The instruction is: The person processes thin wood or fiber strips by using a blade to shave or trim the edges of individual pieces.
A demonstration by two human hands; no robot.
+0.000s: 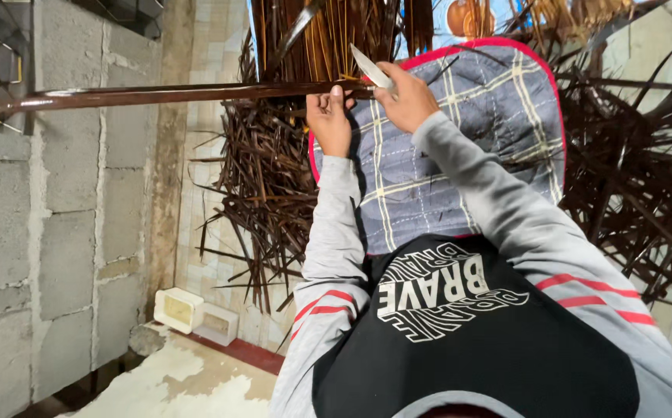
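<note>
Nearest to me I see a black shirt front with pale lettering (448,298) and grey sleeves with red stripes (583,290) reaching away from it. Past that lies a grey checked cushion with a red edge (490,131) across the lap. My left hand (330,120) is curled shut around a long dark-brown, glossy leaf stem (158,95), thumb on top, and the stem runs level from that grip out past the left edge of the view. Just beside it my right hand (409,97) is closed on a pale, slim knife blade (371,68), which angles up and left with its lower part at the stem. Beyond both hands a heap of dark dried leaf strips (266,186) covers the tiled floor, and a grey block wall (65,232) stands along the left.
</note>
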